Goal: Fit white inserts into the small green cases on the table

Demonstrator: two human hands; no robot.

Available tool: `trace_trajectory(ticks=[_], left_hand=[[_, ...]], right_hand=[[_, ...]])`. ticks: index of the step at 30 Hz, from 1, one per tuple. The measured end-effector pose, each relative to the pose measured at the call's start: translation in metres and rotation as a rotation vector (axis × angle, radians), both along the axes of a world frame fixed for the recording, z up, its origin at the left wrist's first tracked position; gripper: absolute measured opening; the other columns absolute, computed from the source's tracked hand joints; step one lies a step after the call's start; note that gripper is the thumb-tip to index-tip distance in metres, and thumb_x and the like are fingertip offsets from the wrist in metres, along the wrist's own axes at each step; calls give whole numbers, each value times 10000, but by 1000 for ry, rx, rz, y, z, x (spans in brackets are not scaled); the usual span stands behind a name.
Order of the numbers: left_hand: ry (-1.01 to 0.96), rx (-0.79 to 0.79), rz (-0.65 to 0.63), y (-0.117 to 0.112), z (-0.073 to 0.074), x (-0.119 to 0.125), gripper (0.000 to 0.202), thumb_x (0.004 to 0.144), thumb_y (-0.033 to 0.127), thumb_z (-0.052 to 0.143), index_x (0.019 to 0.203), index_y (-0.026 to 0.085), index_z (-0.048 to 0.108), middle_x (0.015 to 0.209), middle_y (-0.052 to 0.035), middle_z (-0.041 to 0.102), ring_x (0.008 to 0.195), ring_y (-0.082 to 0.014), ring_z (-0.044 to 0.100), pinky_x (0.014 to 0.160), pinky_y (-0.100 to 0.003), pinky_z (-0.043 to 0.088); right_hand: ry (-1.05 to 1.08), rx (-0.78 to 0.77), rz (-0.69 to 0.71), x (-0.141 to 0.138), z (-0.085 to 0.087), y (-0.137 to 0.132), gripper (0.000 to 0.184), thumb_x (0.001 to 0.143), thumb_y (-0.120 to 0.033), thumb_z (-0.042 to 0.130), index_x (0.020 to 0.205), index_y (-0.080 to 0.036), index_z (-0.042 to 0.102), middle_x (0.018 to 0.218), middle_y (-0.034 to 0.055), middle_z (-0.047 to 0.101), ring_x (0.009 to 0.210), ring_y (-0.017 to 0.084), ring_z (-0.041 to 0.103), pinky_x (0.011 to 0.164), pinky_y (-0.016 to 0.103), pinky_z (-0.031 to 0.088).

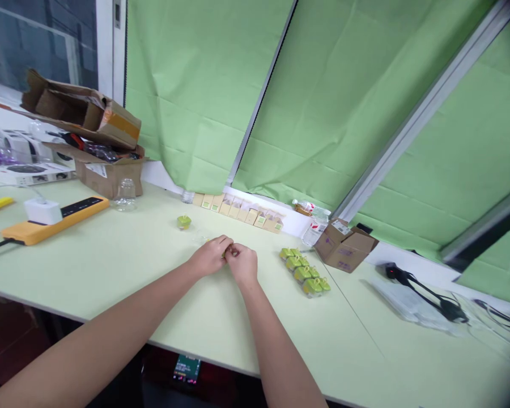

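Observation:
My left hand [210,256] and my right hand [243,263] meet over the middle of the table, fingers closed and pinched together. Between the fingertips a bit of a small green item [224,254] shows; the fingers hide most of it, and its kind cannot be made out. Just behind my left hand lies something clear and plastic, blurred. Farther back stands a single small clear container with a green lid [183,221]. To the right of my hands, several such green-lidded containers [305,273], with loops on top, sit close together in rows.
Small cardboard boxes [238,209] line the back edge. Plastic bottles [314,231] and a brown carton [344,246] stand at back right, near black cables [433,294]. On the left are an orange power strip [74,218], a clear jar [126,195] and stacked cardboard boxes [106,175].

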State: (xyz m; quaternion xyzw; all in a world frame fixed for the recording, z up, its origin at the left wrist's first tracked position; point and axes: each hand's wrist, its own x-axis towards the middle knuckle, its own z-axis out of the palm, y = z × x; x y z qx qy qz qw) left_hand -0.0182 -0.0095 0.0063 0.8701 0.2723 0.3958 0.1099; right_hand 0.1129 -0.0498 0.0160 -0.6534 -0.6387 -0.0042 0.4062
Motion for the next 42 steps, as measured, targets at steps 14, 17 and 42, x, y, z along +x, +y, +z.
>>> trace_trajectory(ticks=[14, 17, 42], left_hand=[[-4, 30, -19, 2, -1, -1, 354, 697, 7, 480, 984, 199, 559, 985, -62, 589, 904, -208, 572, 782, -327, 461], [-7, 30, -14, 2, -2, -2, 350, 692, 9, 485, 977, 199, 561, 982, -59, 585, 889, -206, 571, 771, -326, 461], [-27, 6, 0, 6, -5, -5, 327, 722, 53, 534, 1011, 205, 554, 988, -44, 564, 867, -190, 567, 746, -306, 458]], right_hand=[[120, 18, 111, 3, -6, 2, 196, 754, -262, 526, 639, -212, 677, 602, -25, 635, 552, 125, 520, 558, 223, 378], [119, 17, 143, 2, -6, 1, 212, 770, -268, 520, 646, -210, 683, 600, -26, 624, 551, 122, 512, 569, 220, 383], [526, -172, 347, 14, -10, 13, 215, 718, -328, 610, 800, -197, 760, 761, 10, 732, 696, 169, 651, 657, 263, 507]])
